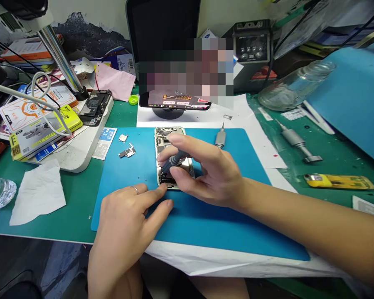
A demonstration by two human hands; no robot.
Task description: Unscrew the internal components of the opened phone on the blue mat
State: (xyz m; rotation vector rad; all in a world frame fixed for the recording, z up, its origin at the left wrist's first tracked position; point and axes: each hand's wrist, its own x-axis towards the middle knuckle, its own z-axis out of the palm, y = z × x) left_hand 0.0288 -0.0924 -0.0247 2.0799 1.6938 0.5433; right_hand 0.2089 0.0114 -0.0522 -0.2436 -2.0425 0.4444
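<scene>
An opened smartphone (162, 140) lies on the blue mat (230, 224), its inner parts exposed. My right hand (210, 172) is over it, gripping a grey screwdriver (174, 162) between thumb and fingers. The driver slants down to the phone's lower left, where its tip is hard to make out. My left hand (127, 224) rests in front, index fingertip touching the phone's bottom edge and thumb held apart. Left of the phone lie a small metal bracket (127, 151) and another small metal part (123, 138). A second grey screwdriver (220, 137) lies beyond my right hand.
Behind stands a lit screen (174, 101), partly pixelated. At left, boxes (45, 128) and another opened phone (96, 107) sit on a white stand (77, 153). At right are a glass jar (294, 87), a grey tool (297, 141) and a yellow cutter (339, 181).
</scene>
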